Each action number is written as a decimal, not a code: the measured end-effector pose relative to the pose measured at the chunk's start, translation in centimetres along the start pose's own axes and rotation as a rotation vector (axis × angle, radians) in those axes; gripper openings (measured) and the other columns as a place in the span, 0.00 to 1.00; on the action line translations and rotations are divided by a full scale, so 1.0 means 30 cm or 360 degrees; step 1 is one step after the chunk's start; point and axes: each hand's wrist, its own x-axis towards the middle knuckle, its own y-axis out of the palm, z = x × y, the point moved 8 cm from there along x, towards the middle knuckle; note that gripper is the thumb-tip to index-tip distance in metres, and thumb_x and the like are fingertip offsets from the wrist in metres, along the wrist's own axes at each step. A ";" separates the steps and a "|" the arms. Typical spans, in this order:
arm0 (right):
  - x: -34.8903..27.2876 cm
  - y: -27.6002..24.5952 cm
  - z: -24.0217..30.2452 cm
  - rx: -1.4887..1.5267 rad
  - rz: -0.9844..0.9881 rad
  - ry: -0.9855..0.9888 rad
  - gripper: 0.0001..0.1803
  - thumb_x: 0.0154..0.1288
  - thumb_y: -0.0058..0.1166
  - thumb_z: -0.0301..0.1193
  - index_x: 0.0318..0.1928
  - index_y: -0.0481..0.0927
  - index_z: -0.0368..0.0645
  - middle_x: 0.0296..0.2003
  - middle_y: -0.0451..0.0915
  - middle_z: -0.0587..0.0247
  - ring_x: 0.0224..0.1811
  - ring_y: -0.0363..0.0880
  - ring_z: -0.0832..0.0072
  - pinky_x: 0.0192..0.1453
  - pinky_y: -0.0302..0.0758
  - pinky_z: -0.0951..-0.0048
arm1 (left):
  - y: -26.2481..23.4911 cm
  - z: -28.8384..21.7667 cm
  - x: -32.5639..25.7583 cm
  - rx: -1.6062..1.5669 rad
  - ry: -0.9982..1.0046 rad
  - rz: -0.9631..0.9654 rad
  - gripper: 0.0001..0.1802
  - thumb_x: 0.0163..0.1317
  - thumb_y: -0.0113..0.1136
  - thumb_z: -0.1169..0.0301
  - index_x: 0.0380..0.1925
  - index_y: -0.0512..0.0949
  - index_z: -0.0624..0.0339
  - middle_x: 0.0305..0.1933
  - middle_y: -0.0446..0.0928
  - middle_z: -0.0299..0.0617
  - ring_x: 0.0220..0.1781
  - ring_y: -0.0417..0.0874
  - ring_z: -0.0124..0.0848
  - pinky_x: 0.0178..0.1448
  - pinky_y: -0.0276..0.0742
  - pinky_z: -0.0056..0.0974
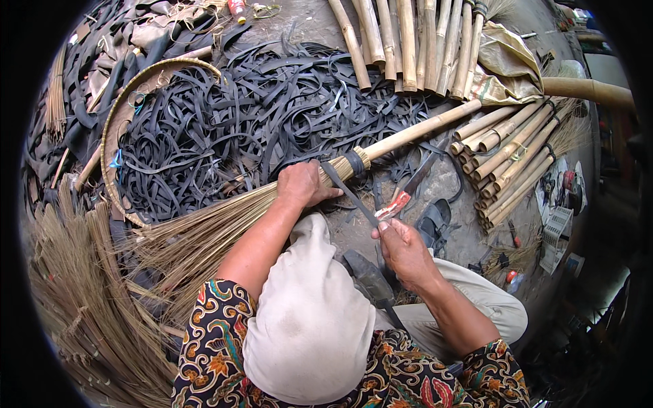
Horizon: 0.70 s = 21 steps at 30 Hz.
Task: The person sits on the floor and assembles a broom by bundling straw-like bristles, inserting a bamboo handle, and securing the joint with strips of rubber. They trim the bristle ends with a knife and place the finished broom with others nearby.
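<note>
A broom lies slantwise in front of me, its pale bamboo handle (425, 128) pointing up to the right and its straw bristles (214, 221) fanning down to the left. My left hand (301, 183) is closed round the bound top of the straw. Dark rubber is wound about the neck (354, 162), where straw meets handle. From there a black rubber strip (352, 198) runs taut to my right hand (403, 250), which pinches its end between thumb and fingers. Just beyond that hand a knife with a red and white handle (394, 204) lies on the ground.
A big heap of black rubber strips (224, 122) lies ahead, partly ringed by a woven basket rim (103, 143). Loose straw bundles (88, 299) fill the left. Stacked bamboo-handled brooms (517, 156) lie right, more bamboo handles (415, 41) at the back. A sandal (435, 223) is near my right hand.
</note>
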 end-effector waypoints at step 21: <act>-0.043 -0.091 -0.271 -0.0919 0.0152 -0.0449 0.21 0.88 0.44 0.45 0.47 0.80 0.39 0.36 0.82 0.54 0.41 0.83 0.58 0.48 0.77 0.59 | -0.069 0.029 -0.039 -0.0396 0.0187 -0.0109 0.43 0.55 0.73 0.32 0.54 0.87 0.60 0.47 0.89 0.57 0.52 0.91 0.56 0.58 0.83 0.55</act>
